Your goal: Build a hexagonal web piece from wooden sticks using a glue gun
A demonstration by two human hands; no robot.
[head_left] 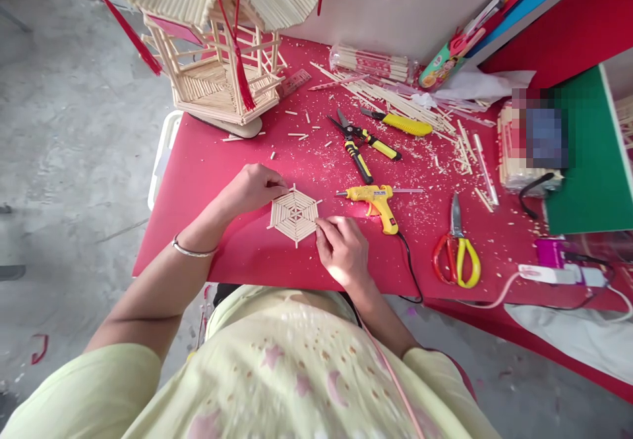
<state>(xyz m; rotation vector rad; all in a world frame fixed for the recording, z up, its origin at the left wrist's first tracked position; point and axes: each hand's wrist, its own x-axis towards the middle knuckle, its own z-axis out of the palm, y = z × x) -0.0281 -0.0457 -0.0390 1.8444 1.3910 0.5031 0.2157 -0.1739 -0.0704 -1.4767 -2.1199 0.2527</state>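
A hexagonal lattice of thin wooden sticks [295, 215], web-like with stick ends jutting from its corners, lies near the front edge of the red table. My left hand [256, 187] pinches its upper left corner between thumb and fingers. On the opposite side, my right hand [342, 244] grips the right corner with curled fingertips. To the right lies a yellow hot glue gun [374, 203], its nozzle pointing left and a clear glue stick showing from its back.
A stick-built pavilion model [222, 83] with red tassels stands at the back left. Pruning shears [363, 144], a yellow utility knife [406, 124] and red-and-yellow scissors [457, 254] lie to the right. Loose sticks [410, 106], offcuts and a white power strip [548, 274] are also there.
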